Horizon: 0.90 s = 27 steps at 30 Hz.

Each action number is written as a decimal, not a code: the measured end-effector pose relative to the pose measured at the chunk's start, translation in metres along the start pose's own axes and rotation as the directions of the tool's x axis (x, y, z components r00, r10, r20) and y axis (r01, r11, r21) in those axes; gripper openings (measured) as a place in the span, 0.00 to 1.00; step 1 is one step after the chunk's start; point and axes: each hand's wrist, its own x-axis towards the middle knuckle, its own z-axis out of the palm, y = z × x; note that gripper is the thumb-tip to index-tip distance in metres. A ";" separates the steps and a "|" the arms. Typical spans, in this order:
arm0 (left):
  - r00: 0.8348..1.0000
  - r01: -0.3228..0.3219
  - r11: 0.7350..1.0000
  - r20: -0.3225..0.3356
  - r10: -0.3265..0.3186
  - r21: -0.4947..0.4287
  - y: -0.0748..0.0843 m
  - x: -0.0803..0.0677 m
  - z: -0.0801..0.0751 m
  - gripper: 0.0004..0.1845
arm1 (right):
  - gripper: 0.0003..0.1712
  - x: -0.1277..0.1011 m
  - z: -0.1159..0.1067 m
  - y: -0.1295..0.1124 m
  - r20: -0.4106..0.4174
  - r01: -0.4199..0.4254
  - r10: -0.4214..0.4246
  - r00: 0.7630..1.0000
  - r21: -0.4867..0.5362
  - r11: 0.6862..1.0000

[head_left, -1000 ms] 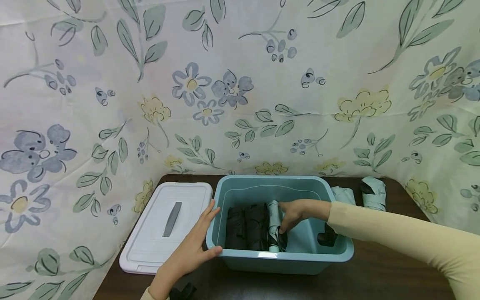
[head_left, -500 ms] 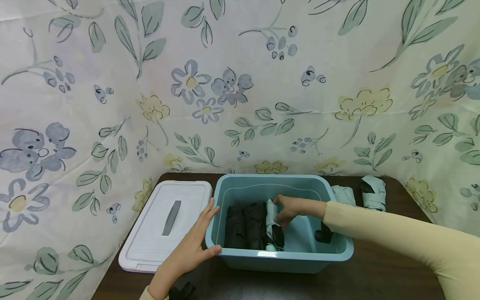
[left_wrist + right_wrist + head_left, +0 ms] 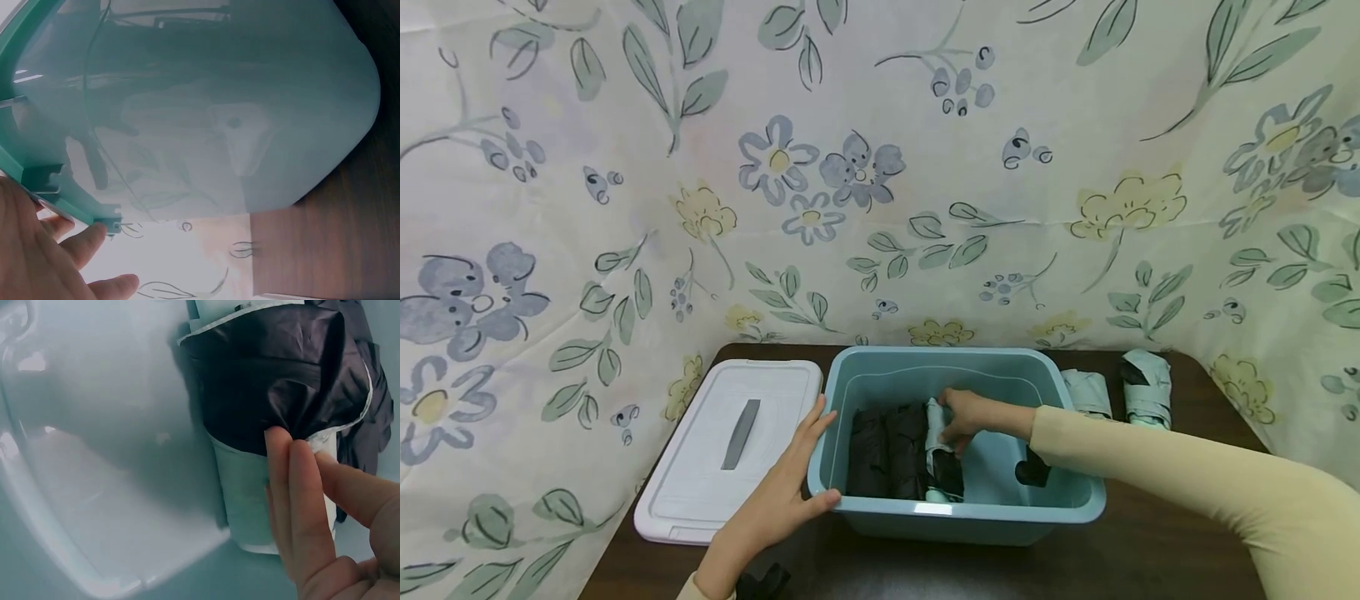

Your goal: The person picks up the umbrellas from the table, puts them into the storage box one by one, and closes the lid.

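In the head view, a blue plastic storage bin (image 3: pixel 970 527) stands on the table. Inside, a light-blue folded umbrella (image 3: pixel 936 429) with black inner fabric lies beside two dark rolled bundles (image 3: pixel 887 454). My right hand (image 3: pixel 966 417) reaches into the bin and pinches this umbrella. The right wrist view shows its fingertips (image 3: pixel 300 450) and thumb at the edge of the black fabric flap (image 3: pixel 275 381). With fingers spread, my left hand (image 3: pixel 782 492) rests against the bin's left rim, the thumb at the front left corner.
A white lid (image 3: pixel 700 492) with a grey handle lies left of the bin. Two more light-blue wrapped bundles, one (image 3: pixel 1147 387) with a black patch, lie on the dark wooden table (image 3: pixel 1165 533) at the right. Floral cloth (image 3: pixel 880 167) hangs behind.
My right hand has moved left inside the bin, and the light-blue umbrella has shifted left with it, up against the dark bundles. The left hand stays at the rim.
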 end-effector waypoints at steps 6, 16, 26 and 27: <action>1.000 0.009 1.000 -0.004 -0.009 -0.003 0.003 -0.003 -0.002 0.47 | 0.37 0.001 0.004 -0.008 -0.021 0.066 -0.067 0.997 -0.080 0.995; 1.000 -0.002 1.000 -0.014 0.003 0.021 0.004 -0.002 -0.002 0.47 | 0.41 0.005 0.003 -0.017 -0.033 0.056 -0.065 0.997 -0.219 0.974; 1.000 -0.004 0.999 0.003 0.004 0.038 0.004 -0.001 -0.001 0.46 | 0.36 -0.005 -0.003 -0.013 0.001 0.069 -0.071 0.997 -0.262 0.963; 1.000 -0.001 0.999 0.008 0.001 0.040 0.004 -0.001 -0.001 0.46 | 0.36 -0.006 -0.003 -0.013 0.003 0.062 -0.063 0.998 -0.233 0.970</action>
